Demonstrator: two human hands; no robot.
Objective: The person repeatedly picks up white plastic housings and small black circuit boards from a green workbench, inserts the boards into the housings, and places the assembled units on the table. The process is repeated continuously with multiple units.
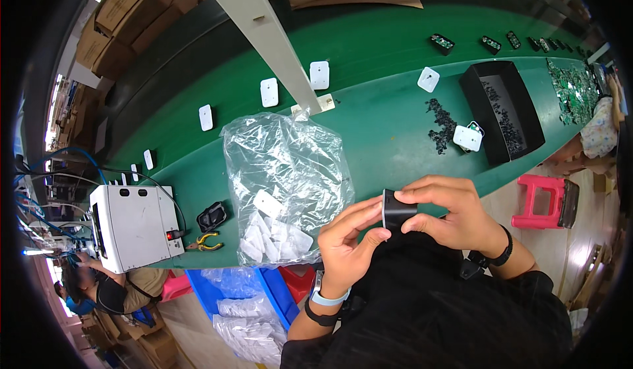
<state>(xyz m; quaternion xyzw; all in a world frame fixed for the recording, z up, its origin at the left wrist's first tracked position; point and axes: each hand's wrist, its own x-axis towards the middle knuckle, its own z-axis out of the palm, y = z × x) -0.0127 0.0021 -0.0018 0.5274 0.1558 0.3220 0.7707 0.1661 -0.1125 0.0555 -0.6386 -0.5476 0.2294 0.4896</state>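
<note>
Between my two hands, in front of my chest, is a small black plastic case (399,212) with a thin white cover along its left side. My left hand (349,240) presses fingers and thumb against the white side. From the right, my right hand (452,212) grips the black body between fingers and thumb. The case is tipped on edge, so the front of the cover is turned away from view. Left of my hands, a clear plastic bag (287,165) lies on the green bench with several white covers (269,204) in it.
A black bin (471,95) of small black parts stands right, beside a loose pile (440,126) and a white-covered unit (467,138). Left are a white machine (128,221) and yellow-handled pliers (205,242). A metal post (270,33) rises behind; a blue crate (280,296) sits below.
</note>
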